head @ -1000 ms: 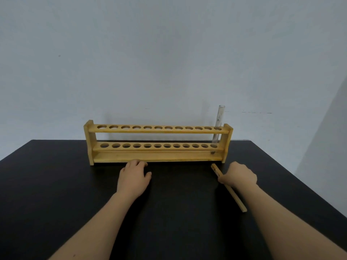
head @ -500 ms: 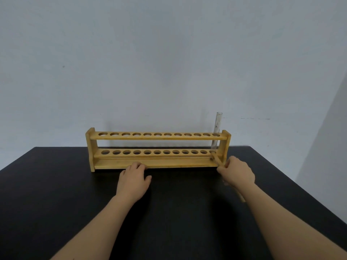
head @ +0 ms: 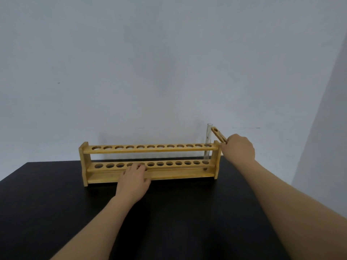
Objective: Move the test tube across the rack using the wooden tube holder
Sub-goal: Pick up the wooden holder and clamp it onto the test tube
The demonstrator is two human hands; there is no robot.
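Right hand (head: 238, 148) raised—holder (head: 218, 135) seemingly touching tube (head: 208, 139) top.

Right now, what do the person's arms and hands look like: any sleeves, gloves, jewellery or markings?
Both arms are bare up to the frame edge, with no sleeves in view. The left hand and right hand wear no gloves, and no rings, watch, bands or markings show on either. Nothing else is worn on them.

A plain lab bench setup — wooden test tube rack (head: 150, 149) on black table (head: 47, 203), bare grey wall (head: 150, 62).
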